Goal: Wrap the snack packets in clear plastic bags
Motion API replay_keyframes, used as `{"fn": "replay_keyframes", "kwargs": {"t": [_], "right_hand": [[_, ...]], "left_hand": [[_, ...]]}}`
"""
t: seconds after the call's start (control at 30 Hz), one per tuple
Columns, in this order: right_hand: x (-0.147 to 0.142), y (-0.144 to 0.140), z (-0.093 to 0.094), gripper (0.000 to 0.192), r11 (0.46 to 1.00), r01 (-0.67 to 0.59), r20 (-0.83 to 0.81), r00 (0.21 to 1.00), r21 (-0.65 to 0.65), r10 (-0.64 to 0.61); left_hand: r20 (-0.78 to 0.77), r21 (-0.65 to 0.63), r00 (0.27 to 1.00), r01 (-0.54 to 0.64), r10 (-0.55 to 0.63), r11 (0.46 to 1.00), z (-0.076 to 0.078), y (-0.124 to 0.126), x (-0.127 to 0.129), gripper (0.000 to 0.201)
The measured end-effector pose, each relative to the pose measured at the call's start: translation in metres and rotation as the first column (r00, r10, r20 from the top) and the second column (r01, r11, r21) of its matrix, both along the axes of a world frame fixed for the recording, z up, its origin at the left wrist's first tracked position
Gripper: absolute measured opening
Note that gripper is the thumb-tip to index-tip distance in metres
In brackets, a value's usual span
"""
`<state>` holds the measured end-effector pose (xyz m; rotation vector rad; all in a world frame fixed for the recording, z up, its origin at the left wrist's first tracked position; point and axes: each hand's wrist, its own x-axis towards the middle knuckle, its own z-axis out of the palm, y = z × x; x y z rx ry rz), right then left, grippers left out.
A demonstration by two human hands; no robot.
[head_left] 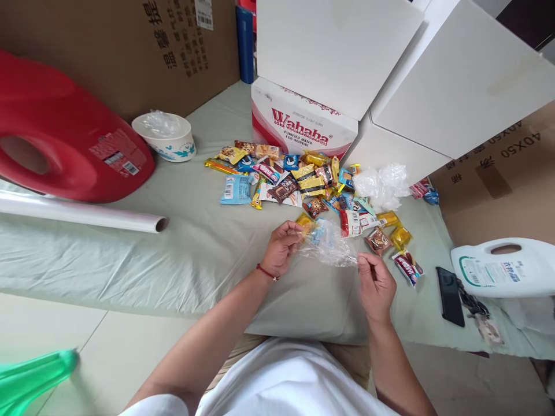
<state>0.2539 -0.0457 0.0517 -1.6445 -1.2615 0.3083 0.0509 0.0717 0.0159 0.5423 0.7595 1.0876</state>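
Observation:
A clear plastic bag (332,251) is stretched between my two hands, above the front of the cloth-covered surface. My left hand (281,248) pinches its left end, close to a yellow-wrapped snack (306,222). At the right end, my right hand (375,284) grips the plastic between thumb and fingers. Through or behind the film shows a light blue packet; whether it lies inside the bag I cannot tell. Just beyond is a loose pile of wrapped snacks (284,189). To the right of my right hand lies a purple-and-white snack packet (407,268).
Behind the pile stands a Wahaha water box (299,124). Crumpled clear plastic (381,186) lies right of it. On the left are a white tub (180,138), a red jug (65,133) and a film roll (87,212). A phone (450,296) and white detergent bottle (511,268) sit right.

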Motion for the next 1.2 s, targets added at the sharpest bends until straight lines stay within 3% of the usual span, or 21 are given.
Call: {"fn": "replay_keyframes", "kwargs": {"t": [0.2,0.37,0.47,0.53,0.63,0.73,0.8,0.9,0.97,1.07,1.13,1.2], "right_hand": [[0.017,-0.014,-0.009,0.025,0.988,0.143,0.017,0.989,0.062,-0.145],[0.054,-0.025,-0.027,0.029,0.989,0.074,0.138,0.989,-0.127,-0.056],[0.063,-0.028,-0.024,0.029,0.998,0.055,0.273,0.961,-0.033,-0.043],[0.056,-0.023,-0.015,0.040,0.997,-0.067,0.406,0.913,0.037,0.046],[0.035,0.001,-0.001,0.055,0.946,-0.323,0.609,0.755,0.020,0.245],[0.017,0.037,0.006,0.048,0.879,-0.469,0.724,0.577,-0.085,0.378],[0.011,0.059,0.007,0.037,0.851,-0.495,0.749,0.495,-0.174,0.441],[0.010,0.070,0.005,0.024,0.855,-0.468,0.737,0.492,-0.225,0.463],[0.009,0.059,0.000,0.023,0.856,-0.477,0.712,0.529,-0.201,0.462],[0.003,0.022,-0.014,0.025,0.825,-0.547,0.672,0.558,-0.143,0.487],[-0.003,-0.005,-0.026,0.026,0.816,-0.570,0.641,0.590,-0.099,0.490],[-0.009,-0.026,-0.036,0.029,0.819,-0.570,0.599,0.631,-0.073,0.493]], "left_hand": [[0.008,-0.038,0.998,-0.066,0.066,0.997,0.003,0.004,-0.004,0.044],[-0.048,-0.018,0.998,-0.044,0.043,0.999,0.002,-0.002,-0.003,0.050],[-0.135,0.017,0.990,-0.043,0.045,0.999,0.001,-0.012,-0.002,0.049],[-0.167,0.041,0.985,-0.043,0.050,0.998,0.002,-0.019,-0.002,0.048],[-0.204,0.075,0.977,-0.046,0.060,0.996,0.003,-0.028,-0.003,0.045],[-0.292,0.161,0.955,-0.014,0.061,0.987,0.006,-0.037,-0.008,0.041],[-0.359,0.222,0.929,-0.012,0.093,0.975,0.008,-0.044,-0.014,0.040],[-0.395,0.224,0.896,-0.119,0.202,0.967,0.007,-0.056,-0.027,0.039],[-0.409,0.170,0.869,-0.226,0.277,0.959,0.002,-0.066,-0.036,0.038],[-0.527,0.136,0.766,-0.353,0.369,0.926,-0.011,-0.081,-0.051,0.033],[-0.677,0.236,0.603,-0.365,0.422,0.900,-0.015,-0.092,-0.059,0.025],[-0.790,0.420,0.378,-0.239,0.482,0.875,-0.010,-0.104,-0.064,0.026]]}}
